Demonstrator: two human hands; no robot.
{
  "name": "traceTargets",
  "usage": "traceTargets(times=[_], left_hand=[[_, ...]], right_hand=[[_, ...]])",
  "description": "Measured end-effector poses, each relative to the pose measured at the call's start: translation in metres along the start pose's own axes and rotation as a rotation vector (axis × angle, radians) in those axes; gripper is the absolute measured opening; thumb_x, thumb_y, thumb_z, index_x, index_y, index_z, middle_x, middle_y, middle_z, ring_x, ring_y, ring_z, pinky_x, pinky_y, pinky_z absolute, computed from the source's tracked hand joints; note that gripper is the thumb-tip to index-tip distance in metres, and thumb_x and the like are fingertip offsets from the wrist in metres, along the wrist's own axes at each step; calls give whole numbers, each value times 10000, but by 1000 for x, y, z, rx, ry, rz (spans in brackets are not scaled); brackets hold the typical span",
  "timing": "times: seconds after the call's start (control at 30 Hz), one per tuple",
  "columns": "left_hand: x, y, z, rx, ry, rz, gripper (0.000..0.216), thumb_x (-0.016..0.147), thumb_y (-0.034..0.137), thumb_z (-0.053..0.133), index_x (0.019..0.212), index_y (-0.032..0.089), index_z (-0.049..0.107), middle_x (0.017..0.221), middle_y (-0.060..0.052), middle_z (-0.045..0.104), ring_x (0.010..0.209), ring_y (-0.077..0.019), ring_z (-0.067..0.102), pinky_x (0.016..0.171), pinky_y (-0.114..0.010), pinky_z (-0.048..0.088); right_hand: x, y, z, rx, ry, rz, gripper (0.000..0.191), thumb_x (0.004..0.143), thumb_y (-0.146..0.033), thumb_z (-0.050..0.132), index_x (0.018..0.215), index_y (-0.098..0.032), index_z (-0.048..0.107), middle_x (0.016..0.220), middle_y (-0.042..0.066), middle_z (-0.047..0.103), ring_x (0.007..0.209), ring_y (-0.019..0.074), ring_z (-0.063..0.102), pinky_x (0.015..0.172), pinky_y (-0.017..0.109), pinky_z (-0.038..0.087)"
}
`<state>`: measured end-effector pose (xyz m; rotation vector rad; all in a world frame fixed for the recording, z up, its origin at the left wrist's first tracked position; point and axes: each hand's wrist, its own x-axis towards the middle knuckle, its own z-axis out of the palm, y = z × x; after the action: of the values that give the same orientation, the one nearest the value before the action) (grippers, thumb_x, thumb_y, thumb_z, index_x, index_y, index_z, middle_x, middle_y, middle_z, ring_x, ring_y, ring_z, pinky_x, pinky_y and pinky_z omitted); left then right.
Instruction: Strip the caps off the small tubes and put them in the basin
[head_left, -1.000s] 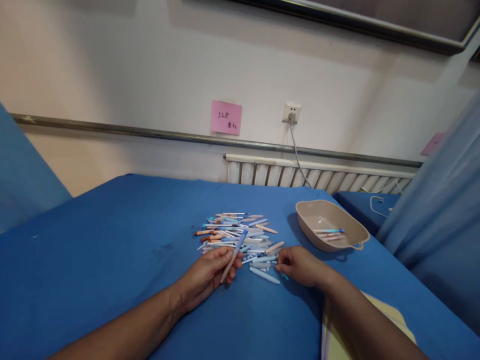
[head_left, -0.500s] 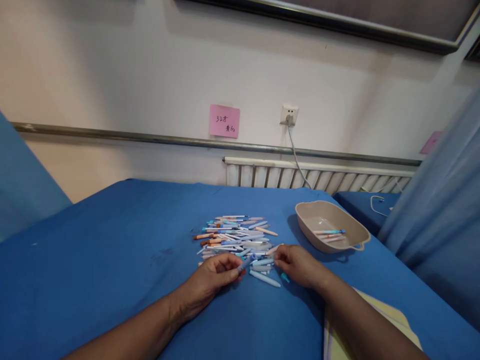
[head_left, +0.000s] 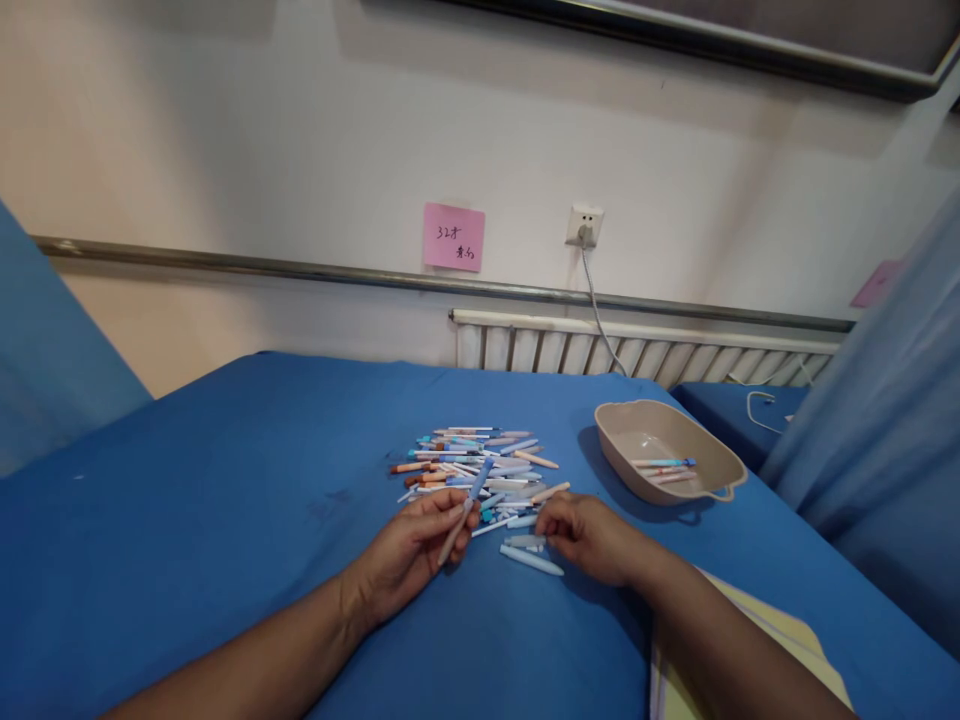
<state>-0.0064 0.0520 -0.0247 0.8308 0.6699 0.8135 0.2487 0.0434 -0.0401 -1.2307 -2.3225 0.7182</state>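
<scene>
My left hand (head_left: 420, 545) is closed round a pen (head_left: 477, 487) with a blue upper half and a pinkish-brown lower half. The pen stands tilted, its blue end up and away from me. To its right, my right hand (head_left: 589, 535) reaches down with curled fingers at the near right side of a pile of pen parts (head_left: 465, 470). Its fingertips meet a grey barrel (head_left: 525, 541); whether they grip anything is hidden. A light-blue barrel (head_left: 531, 560) lies just in front of them. White refills, orange, blue and grey barrels make up the pile.
A beige basin (head_left: 660, 430) at the right holds several pens (head_left: 667, 470). A yellow cloth (head_left: 772, 625) lies under my right forearm. The blue sheet (head_left: 225, 500) covers the table, which backs onto a radiator (head_left: 555, 345) and a metal rail (head_left: 300, 270).
In my left hand the pen has turned more upright, and its pinkish-brown half now shows. My right hand has shifted slightly left. The teal piece beside it is out of sight.
</scene>
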Motion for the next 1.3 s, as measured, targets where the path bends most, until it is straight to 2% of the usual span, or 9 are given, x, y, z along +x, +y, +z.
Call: traceTargets(times=[0.1, 0.23, 0.33, 0.5, 0.73, 0.83, 1.0, 1.17, 1.3], left_hand=[[0, 4, 0, -84, -6, -1, 131, 781, 208, 648, 850, 157, 549, 680, 22, 531, 424, -28, 382, 417, -171, 266], [0, 8, -3, -151, 38, 9, 145, 805, 273, 600, 834, 139, 552, 572, 60, 397, 388, -18, 272, 380, -159, 189], [-1, 8, -5, -104, 101, 32, 212, 817, 330, 579, 844, 120, 575, 539, 72, 340, 384, -19, 228, 369, -155, 166], [-1, 5, -4, 21, 115, 93, 171, 771, 290, 630, 787, 133, 564, 536, 71, 339, 394, -19, 212, 369, -150, 150], [0, 0, -4, 79, 111, 120, 204, 785, 280, 616, 699, 158, 478, 533, 79, 317, 402, -24, 183, 370, -156, 137], [0, -1, -4, 87, 115, 129, 269, 787, 265, 606, 638, 174, 401, 529, 77, 323, 404, -27, 187, 372, -156, 135], [-1, -2, -2, 141, 126, 148, 278, 800, 267, 582, 627, 176, 385, 528, 74, 342, 405, -29, 196, 378, -160, 141], [0, -4, -1, 173, 122, 141, 283, 798, 287, 586, 631, 176, 387, 531, 72, 372, 393, -24, 215, 378, -163, 143], [-2, -1, 2, 191, 149, 146, 297, 764, 321, 624, 631, 172, 404, 515, 75, 390, 374, -18, 240, 365, -145, 159]], right_hand=[[1, -1, -1, 11, 5, 12, 243, 726, -25, 498, 855, -188, 623, 775, -8, 587, 670, 110, 525, 605, 182, 386], [3, -2, 0, -20, 89, 11, 210, 776, -54, 491, 870, -184, 626, 826, 16, 621, 787, 139, 560, 709, 214, 408], [3, -3, 0, -58, 124, 70, 220, 826, -113, 491, 976, -185, 635, 918, 49, 633, 851, 164, 573, 771, 248, 419], [2, -3, 0, -114, 128, 128, 296, 849, -143, 482, 1106, -207, 614, 995, 71, 616, 897, 181, 580, 813, 267, 416], [5, 7, -2, -149, 250, 202, 164, 863, -183, 470, 947, -187, 611, 902, 48, 623, 819, 169, 576, 740, 254, 407], [5, 10, -5, -197, 243, 259, 132, 854, -176, 465, 859, -186, 596, 810, 28, 623, 750, 162, 570, 679, 244, 383], [3, 12, -10, -256, 220, 333, 154, 830, -141, 453, 832, -180, 602, 735, 24, 631, 682, 150, 565, 620, 231, 341], [4, 14, -8, -225, 137, 313, 161, 791, -130, 484, 829, -182, 631, 807, 34, 652, 752, 151, 578, 664, 221, 354], [2, 11, -6, -190, 104, 266, 161, 754, -110, 477, 783, -183, 617, 741, 12, 638, 692, 136, 560, 615, 208, 346]])
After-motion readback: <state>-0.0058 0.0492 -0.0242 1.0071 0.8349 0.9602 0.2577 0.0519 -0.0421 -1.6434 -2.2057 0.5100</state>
